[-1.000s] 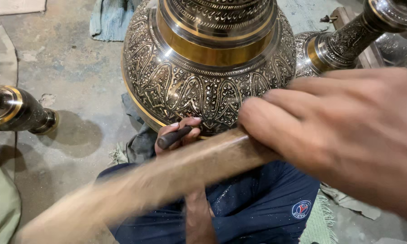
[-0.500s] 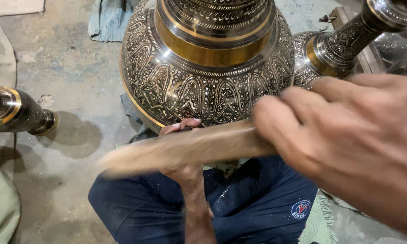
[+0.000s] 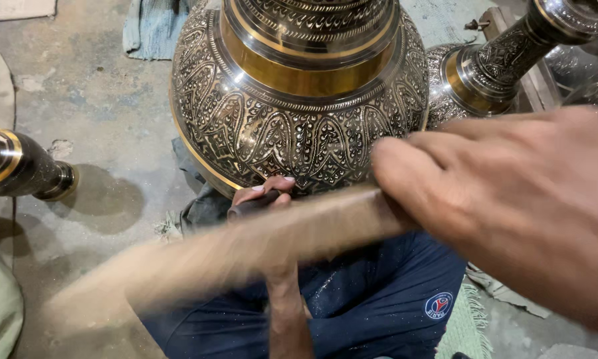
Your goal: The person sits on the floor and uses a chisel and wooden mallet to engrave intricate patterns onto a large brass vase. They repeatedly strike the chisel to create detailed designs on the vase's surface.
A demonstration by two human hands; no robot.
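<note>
Brass, engraved: large round-bodied vase (image 3: 299, 119), dark chased pattern all over with plain polished gold bands at neck and lower edge; stands against the person's lap, above the blue trousers (image 3: 372, 306). Left hand (image 3: 264, 194): grip pressed together around a small dark tool (image 3: 256, 203), fingertips touching the vase's lower wall. Right hand (image 3: 511, 206): close to the camera, grip wrapped tight on a wooden stick (image 3: 246, 246); stick runs leftward across the lap, just below the left hand, heavily motion-blurred toward its far end. Second engraved vase (image 3: 505, 60), narrow-necked, same finish: just beside the large one, upper right. Third piece, dark metal vessel (image 3: 13, 166) with gold band: lying on its side on the concrete floor (image 3: 93, 100), left, well apart. Blue-grey cloth (image 3: 156, 26): on floor behind the large vase.
</note>
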